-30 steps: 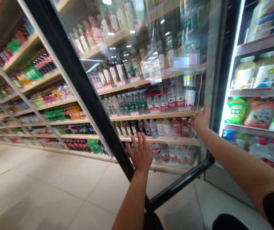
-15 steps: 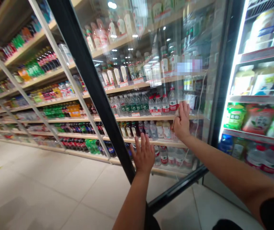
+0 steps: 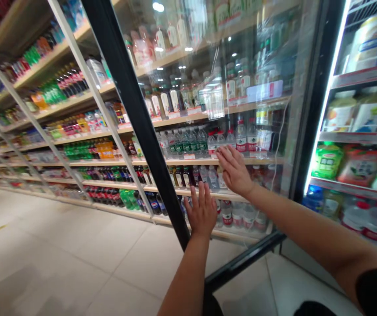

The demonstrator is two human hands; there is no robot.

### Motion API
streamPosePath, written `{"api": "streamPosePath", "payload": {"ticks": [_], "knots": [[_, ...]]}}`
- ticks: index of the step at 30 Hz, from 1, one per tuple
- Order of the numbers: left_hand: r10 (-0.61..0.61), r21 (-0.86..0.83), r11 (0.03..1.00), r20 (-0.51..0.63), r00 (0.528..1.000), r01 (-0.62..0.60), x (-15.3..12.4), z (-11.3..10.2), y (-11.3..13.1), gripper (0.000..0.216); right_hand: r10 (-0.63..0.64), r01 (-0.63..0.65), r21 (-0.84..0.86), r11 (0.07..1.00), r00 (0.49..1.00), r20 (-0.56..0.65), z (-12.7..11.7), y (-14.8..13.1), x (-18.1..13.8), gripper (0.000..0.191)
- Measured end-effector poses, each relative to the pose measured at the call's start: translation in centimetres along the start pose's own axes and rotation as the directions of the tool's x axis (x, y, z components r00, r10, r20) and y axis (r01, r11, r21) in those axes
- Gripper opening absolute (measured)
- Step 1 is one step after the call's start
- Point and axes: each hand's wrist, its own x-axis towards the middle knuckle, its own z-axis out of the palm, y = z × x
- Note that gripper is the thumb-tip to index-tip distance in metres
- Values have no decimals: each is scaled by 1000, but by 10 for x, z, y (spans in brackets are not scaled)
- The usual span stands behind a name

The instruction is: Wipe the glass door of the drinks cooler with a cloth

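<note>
A glass door [image 3: 188, 44] with a black frame stands open at a slant in front of me. My left hand [image 3: 202, 210] lies flat against the glass near the frame's lower left edge, fingers spread and holding nothing. My right hand [image 3: 236, 171] presses on the pane higher up and to the right. Under its fingers shows a little of a pale, crumpled piece that looks like a cloth; most of it is hidden by the hand. Bottles on shelves appear through the glass behind both hands.
On the right stands a lit fridge with bottles and several pouches, among them a green pouch [image 3: 327, 160]. Long shelves of drinks [image 3: 104, 151] run off to the left. A white cable [image 3: 280, 131] hangs behind the glass. Pale floor tiles [image 3: 116, 254] lie below.
My right hand has slid left across the glass, closer to my left hand. The left hand stays pressed on the pane. The view has shifted slightly.
</note>
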Motion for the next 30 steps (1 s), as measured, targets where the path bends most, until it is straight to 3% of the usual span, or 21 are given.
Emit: {"api": "streamPosePath", "payload": {"ticks": [4, 6, 9, 12, 16, 19, 24, 28, 30], "knots": [[-20, -32, 999, -12, 1000, 20, -1, 1, 0, 63, 45, -45, 6, 999, 998, -52, -1, -11, 42, 66], [-19, -35, 999, -20, 1000, 18, -3, 1, 0, 63, 31, -30, 10, 999, 999, -42, 2, -22, 45, 67], [-3, -19, 1000, -34, 999, 2, -4, 1, 0, 61, -98, 96, 41, 995, 995, 35, 9, -37, 40, 64], [10, -28, 1000, -40, 999, -11, -2, 2, -2, 64, -223, 217, 79, 973, 972, 71, 11, -48, 60, 59], [-19, -36, 999, -16, 1000, 18, 1, 2, -4, 68, -181, 179, 38, 983, 982, 49, 10, -59, 105, 58], [-4, -28, 1000, -29, 1000, 3, -1, 3, -4, 65, -172, 172, 13, 985, 983, 67, 9, -63, 104, 59], [14, 4, 1000, -34, 999, -14, -3, 1, -4, 65, -261, 262, 6, 965, 958, 121, -3, -44, 105, 62], [8, 25, 1000, -26, 1000, -7, 0, -1, -3, 69, -51, 51, -6, 999, 999, -9, -17, -8, 135, 67], [21, 39, 999, -23, 1000, -20, 1, -1, -3, 71, 32, -32, -5, 999, 997, -77, -19, 7, 130, 68]]}}
